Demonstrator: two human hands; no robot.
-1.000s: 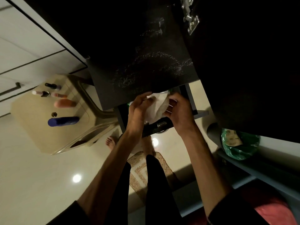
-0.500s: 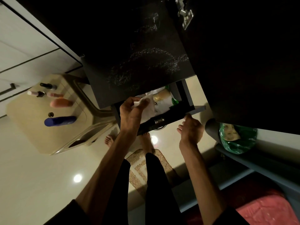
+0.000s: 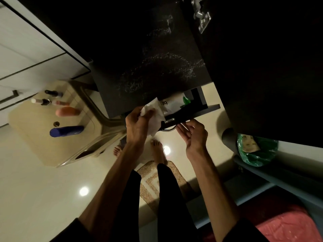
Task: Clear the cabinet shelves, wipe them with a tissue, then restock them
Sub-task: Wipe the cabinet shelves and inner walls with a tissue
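- Left hand (image 3: 138, 123) gripped the tissue (image 3: 153, 116), fingers curled round it, just below the front edge of the dark shelf (image 3: 157, 70).
- Right hand (image 3: 194, 135) was relaxed, palm up, holding nothing, under the drawer (image 3: 190, 112) handle.
- Shelf was bare and showed pale dusty smears; bottles (image 3: 64, 112) lay on the stool (image 3: 35, 137) at left.
- Judged step: clearing done, wiping about to start.
- Next move: lift the tissue onto the shelf and sweep from its front edge inward over the smears.
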